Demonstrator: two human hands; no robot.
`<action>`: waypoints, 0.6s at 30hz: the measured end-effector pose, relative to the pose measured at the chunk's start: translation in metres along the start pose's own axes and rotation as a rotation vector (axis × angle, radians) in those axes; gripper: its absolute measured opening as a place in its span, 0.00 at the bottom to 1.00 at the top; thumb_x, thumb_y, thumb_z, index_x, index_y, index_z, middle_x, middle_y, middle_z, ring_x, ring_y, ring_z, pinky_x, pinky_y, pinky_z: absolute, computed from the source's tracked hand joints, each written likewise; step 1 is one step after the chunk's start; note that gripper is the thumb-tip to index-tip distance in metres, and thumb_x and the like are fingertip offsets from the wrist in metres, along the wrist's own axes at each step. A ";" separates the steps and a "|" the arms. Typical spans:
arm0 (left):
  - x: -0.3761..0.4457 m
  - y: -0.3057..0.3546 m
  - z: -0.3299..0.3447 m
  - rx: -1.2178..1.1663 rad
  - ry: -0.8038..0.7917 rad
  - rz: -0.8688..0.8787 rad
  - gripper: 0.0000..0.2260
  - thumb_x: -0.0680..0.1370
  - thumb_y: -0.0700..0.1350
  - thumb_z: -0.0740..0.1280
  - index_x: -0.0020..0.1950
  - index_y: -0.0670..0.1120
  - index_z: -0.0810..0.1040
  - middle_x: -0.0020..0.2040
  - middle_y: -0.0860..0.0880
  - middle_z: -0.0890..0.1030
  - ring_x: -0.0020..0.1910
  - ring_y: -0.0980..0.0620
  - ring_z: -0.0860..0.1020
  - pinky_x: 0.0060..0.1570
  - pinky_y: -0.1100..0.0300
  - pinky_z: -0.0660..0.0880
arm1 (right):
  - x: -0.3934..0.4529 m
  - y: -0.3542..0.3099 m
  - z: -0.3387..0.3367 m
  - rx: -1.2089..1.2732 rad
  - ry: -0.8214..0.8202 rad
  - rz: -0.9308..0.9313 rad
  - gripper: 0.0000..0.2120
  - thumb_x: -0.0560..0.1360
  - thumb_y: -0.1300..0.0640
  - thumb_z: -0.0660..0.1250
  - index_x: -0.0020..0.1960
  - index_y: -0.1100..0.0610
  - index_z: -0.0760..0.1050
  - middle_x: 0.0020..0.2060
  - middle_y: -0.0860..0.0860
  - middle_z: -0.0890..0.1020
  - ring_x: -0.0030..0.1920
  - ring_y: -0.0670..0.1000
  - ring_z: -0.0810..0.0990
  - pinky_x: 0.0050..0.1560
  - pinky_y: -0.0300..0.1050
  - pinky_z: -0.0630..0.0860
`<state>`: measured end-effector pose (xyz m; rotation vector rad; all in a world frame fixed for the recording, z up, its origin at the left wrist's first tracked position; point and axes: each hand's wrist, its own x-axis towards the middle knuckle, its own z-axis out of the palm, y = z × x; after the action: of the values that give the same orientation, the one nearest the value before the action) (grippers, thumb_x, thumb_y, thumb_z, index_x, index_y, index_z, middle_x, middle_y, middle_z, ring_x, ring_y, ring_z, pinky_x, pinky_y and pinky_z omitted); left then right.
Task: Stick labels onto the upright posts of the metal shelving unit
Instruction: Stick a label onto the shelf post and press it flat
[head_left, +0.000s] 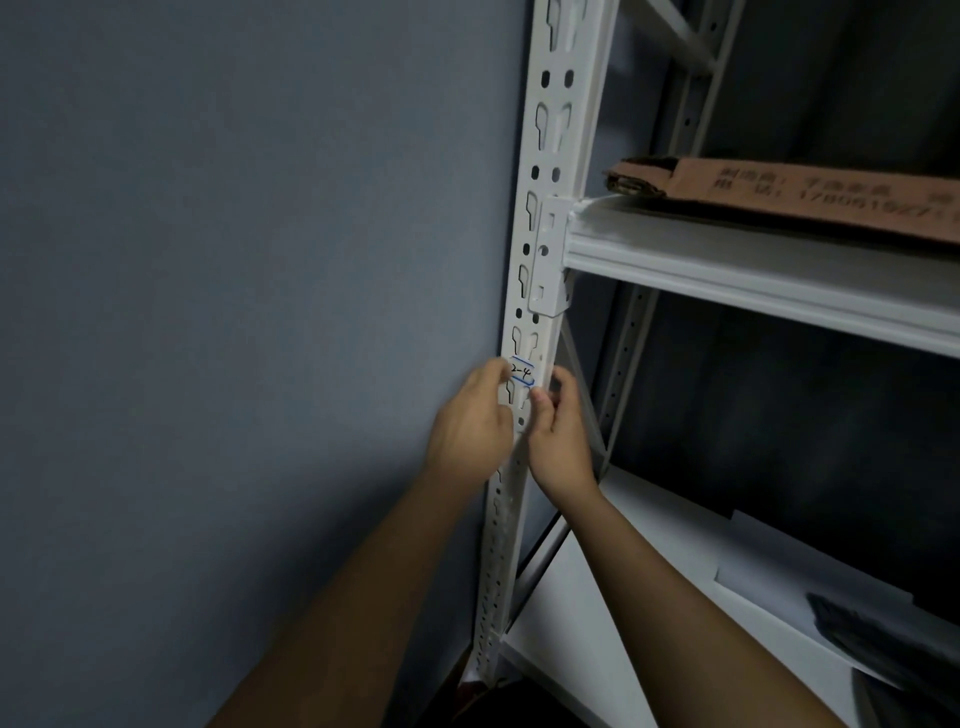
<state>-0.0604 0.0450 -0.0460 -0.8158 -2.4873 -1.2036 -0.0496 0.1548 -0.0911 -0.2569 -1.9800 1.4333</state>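
The label (521, 372) sits on the front face of the post (540, 218), just below the upper shelf (753, 270), its long axis across the post while the post runs upright. The writing reads roughly level. It lies between the two hands: left hand (470, 426) at its left edge, right hand (558, 431) at its lower right, both equally near. Fingers of both curl in; they appear to pinch or press the label's ends, though blur hides the contact.
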 end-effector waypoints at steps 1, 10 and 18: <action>0.000 0.001 -0.001 -0.027 -0.002 -0.008 0.20 0.78 0.36 0.58 0.69 0.48 0.66 0.63 0.48 0.75 0.56 0.49 0.77 0.50 0.59 0.74 | 0.000 0.000 0.001 0.003 -0.001 0.002 0.12 0.81 0.49 0.54 0.63 0.44 0.64 0.60 0.52 0.76 0.58 0.50 0.77 0.60 0.56 0.75; -0.004 -0.007 0.004 -0.065 0.008 0.053 0.26 0.77 0.35 0.58 0.74 0.49 0.61 0.68 0.48 0.71 0.61 0.49 0.75 0.58 0.51 0.75 | -0.002 -0.001 0.005 -0.004 0.021 0.028 0.13 0.78 0.44 0.53 0.62 0.40 0.63 0.60 0.51 0.76 0.57 0.50 0.78 0.57 0.58 0.77; 0.006 -0.002 0.000 0.087 -0.055 0.051 0.18 0.79 0.37 0.58 0.68 0.48 0.65 0.61 0.45 0.73 0.53 0.45 0.78 0.52 0.52 0.76 | -0.002 -0.005 0.002 -0.019 0.012 0.026 0.12 0.82 0.51 0.54 0.65 0.45 0.64 0.60 0.52 0.76 0.57 0.50 0.77 0.59 0.55 0.75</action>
<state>-0.0663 0.0466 -0.0441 -0.8954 -2.5258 -1.0625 -0.0480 0.1504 -0.0877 -0.3007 -1.9883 1.4262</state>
